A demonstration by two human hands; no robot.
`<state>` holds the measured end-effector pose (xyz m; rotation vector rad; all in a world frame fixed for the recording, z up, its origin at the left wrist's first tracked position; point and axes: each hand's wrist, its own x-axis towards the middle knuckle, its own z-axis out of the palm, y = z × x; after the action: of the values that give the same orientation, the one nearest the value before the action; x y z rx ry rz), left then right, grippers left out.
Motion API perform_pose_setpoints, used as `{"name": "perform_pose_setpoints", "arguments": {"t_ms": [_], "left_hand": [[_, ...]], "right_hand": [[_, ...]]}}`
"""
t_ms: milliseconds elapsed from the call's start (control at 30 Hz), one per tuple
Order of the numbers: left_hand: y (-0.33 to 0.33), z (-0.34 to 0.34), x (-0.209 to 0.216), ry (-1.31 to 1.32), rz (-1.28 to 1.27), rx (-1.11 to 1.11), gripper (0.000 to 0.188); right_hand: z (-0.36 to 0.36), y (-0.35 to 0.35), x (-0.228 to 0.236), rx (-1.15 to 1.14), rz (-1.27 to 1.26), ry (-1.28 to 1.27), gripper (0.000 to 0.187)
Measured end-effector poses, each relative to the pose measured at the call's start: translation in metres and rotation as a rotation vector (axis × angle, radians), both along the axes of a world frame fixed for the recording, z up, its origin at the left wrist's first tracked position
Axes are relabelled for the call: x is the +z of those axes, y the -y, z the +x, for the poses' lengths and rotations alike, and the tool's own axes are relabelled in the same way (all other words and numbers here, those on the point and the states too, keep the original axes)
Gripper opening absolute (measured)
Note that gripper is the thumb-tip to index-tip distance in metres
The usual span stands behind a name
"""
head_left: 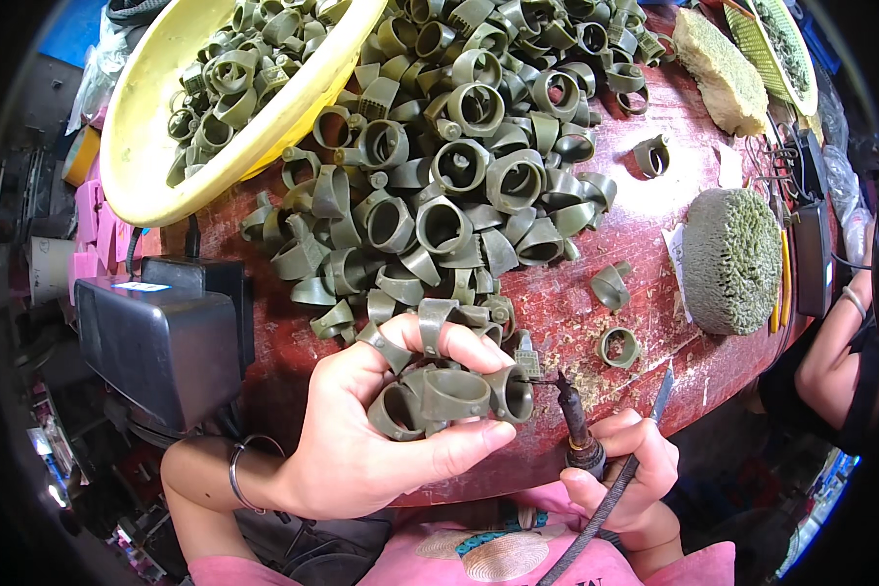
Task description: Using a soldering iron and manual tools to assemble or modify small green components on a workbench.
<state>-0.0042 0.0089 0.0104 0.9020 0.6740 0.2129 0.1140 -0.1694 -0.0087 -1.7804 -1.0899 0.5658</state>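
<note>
Several dark green wax rings (456,394) are gathered in my left hand (361,430), between its curled fingers and outstretched thumb. One ring sits around a finger. My right hand (635,469) is closed on a black heated wax pen (576,430), whose thin tip touches or nearly touches the rightmost held ring. A slim metal blade (663,393) projects beyond the right fingers. A dark wrapped length (596,523) crosses that hand; I cannot tell whether it is the blade's handle or a cord. A large heap of green rings (459,166) lies just beyond my left hand.
A yellow basket (132,166) of rings stands far left, above a black box (156,342). Loose rings (617,347) and shavings dot the red table (557,459). Right are a round green-speckled sponge (732,262), a yellowish sponge block (721,73) and another person's arm (835,356).
</note>
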Motion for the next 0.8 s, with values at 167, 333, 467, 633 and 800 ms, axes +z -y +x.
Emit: {"name": "perform_pose_setpoints", "arguments": {"t_ms": [167, 333, 467, 633, 800], "left_hand": [[-0.0021, 0.0000, -0.0017, -0.001, 0.033, -0.009, 0.030], [0.0003, 0.0002, -0.0002, 0.001, 0.008, -0.008, 0.030], [-0.0003, -0.0005, -0.0032, 0.018, 0.019, -0.007, 0.031], [-0.0009, -0.0004, -0.0034, 0.020, 0.041, -0.021, 0.031], [-0.0013, -0.0011, -0.0033, 0.024, 0.036, -0.025, 0.031]], "right_hand": [[-0.0002, -0.0004, -0.0021, -0.004, 0.002, -0.010, 0.036], [-0.0006, 0.0043, -0.0024, -0.008, 0.020, -0.007, 0.038], [-0.0007, 0.0036, -0.0030, -0.001, 0.017, -0.013, 0.039], [-0.0007, 0.0019, -0.0017, 0.006, -0.003, -0.004, 0.040], [-0.0010, 0.0016, -0.0036, 0.007, 0.006, -0.007, 0.040]]}}
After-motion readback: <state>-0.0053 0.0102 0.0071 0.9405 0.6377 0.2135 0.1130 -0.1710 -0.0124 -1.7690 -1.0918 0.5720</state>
